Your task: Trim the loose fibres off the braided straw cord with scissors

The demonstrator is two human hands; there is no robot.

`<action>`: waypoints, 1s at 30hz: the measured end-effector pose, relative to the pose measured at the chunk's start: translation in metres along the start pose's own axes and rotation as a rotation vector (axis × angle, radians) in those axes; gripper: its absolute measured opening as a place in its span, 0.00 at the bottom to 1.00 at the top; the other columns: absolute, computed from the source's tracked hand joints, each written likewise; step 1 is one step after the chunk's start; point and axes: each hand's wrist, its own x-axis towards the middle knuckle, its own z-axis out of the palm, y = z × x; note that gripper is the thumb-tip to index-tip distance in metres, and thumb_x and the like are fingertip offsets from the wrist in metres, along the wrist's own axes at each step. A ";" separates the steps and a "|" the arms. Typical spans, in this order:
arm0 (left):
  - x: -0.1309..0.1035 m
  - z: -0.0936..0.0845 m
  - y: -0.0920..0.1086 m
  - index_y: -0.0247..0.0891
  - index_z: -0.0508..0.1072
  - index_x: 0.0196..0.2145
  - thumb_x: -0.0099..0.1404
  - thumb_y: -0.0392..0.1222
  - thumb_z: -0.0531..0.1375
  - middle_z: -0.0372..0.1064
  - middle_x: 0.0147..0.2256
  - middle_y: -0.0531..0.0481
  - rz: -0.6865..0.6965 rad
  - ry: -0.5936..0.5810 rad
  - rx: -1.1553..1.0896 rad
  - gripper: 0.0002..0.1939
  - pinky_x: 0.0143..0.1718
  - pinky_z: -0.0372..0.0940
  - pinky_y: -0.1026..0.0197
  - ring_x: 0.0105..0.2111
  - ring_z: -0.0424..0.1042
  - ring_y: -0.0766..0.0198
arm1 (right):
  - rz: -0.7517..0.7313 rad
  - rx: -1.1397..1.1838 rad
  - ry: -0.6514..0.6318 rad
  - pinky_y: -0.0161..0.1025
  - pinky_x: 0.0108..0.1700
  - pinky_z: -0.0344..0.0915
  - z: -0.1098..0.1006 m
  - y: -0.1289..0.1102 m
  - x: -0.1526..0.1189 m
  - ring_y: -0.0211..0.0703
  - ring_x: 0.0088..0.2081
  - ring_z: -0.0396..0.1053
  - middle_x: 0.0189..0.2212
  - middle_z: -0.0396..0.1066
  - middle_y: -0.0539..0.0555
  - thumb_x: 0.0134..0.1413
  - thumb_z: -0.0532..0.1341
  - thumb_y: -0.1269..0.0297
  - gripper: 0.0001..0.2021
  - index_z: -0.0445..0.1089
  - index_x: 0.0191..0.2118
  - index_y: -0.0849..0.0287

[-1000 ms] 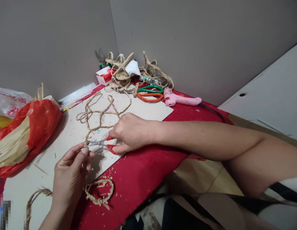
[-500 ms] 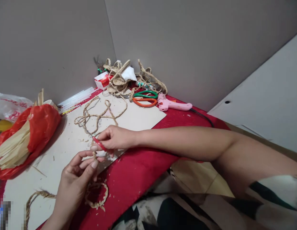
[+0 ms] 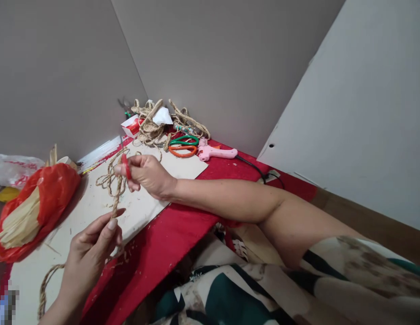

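Note:
My left hand (image 3: 95, 246) pinches a thin braided straw rope (image 3: 115, 205) between thumb and fingertips, and the rope runs up from there to my right hand. My right hand (image 3: 145, 174) is closed on small scissors with red handles (image 3: 126, 167), their thin blade pointing up and away. The rope's upper stretch passes at the fingertips of this hand; whether they grip it too I cannot make out. More of the cord lies in loose loops on the white board just beyond. A thicker braided end (image 3: 44, 289) shows left of my left wrist.
A red plastic bag (image 3: 63, 180) with dry husks lies at the left. Toward the back are a pile of braided cord (image 3: 151, 128), scissors with green and orange handles (image 3: 183, 151) and a pink glue gun (image 3: 217, 152). A white board (image 3: 30, 275) covers part of the red cloth (image 3: 156, 239).
My right hand with the scissors has moved up and away from my left hand, and the rope now stretches between them. The scissors have turned upright. The view has shifted to the right.

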 end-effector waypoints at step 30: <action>0.017 -0.008 0.022 0.45 0.75 0.50 0.53 0.49 0.67 0.72 0.51 0.44 0.158 -0.050 0.127 0.25 0.49 0.62 0.59 0.52 0.68 0.52 | 0.092 -0.287 -0.107 0.27 0.13 0.50 0.000 0.014 -0.009 0.25 0.12 0.54 0.11 0.60 0.41 0.35 0.70 0.54 0.18 0.64 0.21 0.63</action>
